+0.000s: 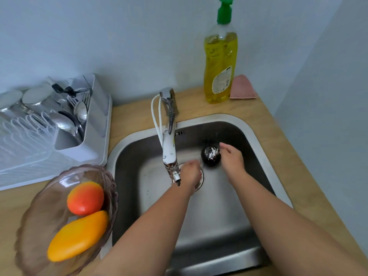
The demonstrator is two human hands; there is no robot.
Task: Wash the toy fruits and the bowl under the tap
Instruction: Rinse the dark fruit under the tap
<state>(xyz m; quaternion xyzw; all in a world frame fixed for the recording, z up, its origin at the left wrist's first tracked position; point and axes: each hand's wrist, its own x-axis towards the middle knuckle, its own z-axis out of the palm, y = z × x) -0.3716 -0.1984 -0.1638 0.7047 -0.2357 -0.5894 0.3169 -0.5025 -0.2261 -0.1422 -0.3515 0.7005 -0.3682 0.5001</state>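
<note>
A dark, wet, shiny toy fruit (210,156) is in the steel sink (256,140), just right of the tap spout (169,154). My right hand (232,161) holds it from the right, thumb over its top. Blurred by motion, my left hand (190,174) is under the spout above the drain, just left of the fruit, with loosely bent fingers and nothing seen in it. A clear brownish glass bowl (39,222) stands on the wooden counter left of the sink. It holds a red-orange toy fruit (85,198) and a yellow toy mango (78,236).
A white dish rack (25,152) with cutlery and metal cups fills the back left. A yellow dish-soap bottle (220,62) with a green cap and a pink sponge cloth (242,87) stand behind the sink. Walls close off the back and right.
</note>
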